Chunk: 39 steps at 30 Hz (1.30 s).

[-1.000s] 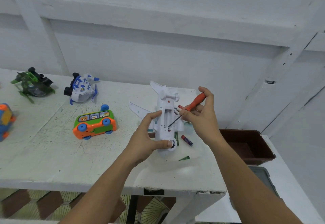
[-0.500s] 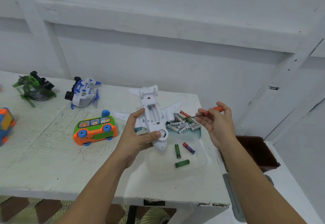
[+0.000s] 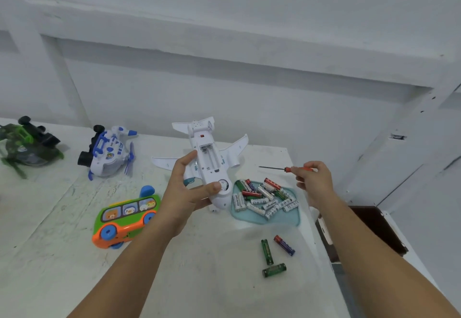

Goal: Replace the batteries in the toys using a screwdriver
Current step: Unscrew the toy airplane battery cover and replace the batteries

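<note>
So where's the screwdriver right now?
In the head view the screwdriver is on the right, held in the right hand above the table, its tip pointing left toward the plane, just behind the battery pile.

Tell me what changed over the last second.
The right hand drew the screwdriver out of the white toy plane and off to the right. The left hand turned the plane, tail away. Both grips held; the other toys and the batteries stayed put.

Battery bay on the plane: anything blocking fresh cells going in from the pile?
Nothing visible. The plane is belly-up in the left hand, bay uncovered and looking empty. The battery pile lies just right of it; the right hand holds the screwdriver.
</note>
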Each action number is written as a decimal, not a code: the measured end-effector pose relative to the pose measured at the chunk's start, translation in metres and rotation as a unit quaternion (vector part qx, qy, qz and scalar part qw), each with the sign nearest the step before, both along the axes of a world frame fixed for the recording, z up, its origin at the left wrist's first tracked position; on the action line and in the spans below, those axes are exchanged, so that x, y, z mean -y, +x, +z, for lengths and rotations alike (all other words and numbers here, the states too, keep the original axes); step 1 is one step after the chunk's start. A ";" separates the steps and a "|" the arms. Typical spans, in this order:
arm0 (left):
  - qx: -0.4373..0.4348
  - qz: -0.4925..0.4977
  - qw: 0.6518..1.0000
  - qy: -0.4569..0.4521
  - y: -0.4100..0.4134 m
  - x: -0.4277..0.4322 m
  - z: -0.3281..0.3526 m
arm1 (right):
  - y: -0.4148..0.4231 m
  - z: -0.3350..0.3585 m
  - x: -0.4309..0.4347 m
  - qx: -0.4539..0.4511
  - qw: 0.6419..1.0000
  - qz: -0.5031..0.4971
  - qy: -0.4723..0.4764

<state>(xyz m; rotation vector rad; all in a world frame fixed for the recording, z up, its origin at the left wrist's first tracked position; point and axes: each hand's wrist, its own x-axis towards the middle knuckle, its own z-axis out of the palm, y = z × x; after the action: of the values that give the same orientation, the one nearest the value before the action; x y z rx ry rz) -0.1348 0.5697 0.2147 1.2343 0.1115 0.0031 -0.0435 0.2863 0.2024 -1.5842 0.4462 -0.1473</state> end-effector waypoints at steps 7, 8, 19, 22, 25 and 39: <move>-0.002 -0.021 1.000 0.022 0.026 -0.010 0.001 | 0.023 -0.031 0.006 -0.030 0.992 0.058 -0.105; -0.002 -0.026 0.999 0.021 0.028 -0.011 0.001 | 0.024 -0.034 0.008 -0.040 0.990 0.074 -0.118; -0.001 -0.055 0.998 0.031 0.037 -0.019 0.000 | 0.029 -0.043 0.013 -0.073 0.960 0.109 -0.246; -0.001 -0.062 0.997 0.035 0.038 -0.020 0.000 | 0.028 -0.041 0.013 -0.071 0.956 0.113 -0.261; 0.000 -0.067 0.997 0.029 0.037 -0.020 0.000 | 0.028 -0.040 0.015 -0.065 0.950 0.124 -0.279; 0.004 -0.076 0.996 0.039 0.032 -0.024 0.003 | 0.009 -0.015 0.002 -0.057 0.881 0.145 -0.447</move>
<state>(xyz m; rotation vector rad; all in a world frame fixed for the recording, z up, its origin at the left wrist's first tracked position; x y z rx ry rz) -0.1027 0.5941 0.2182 1.3180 0.0112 -0.1209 -0.0343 0.2843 0.1879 -2.5655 0.2185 -0.0218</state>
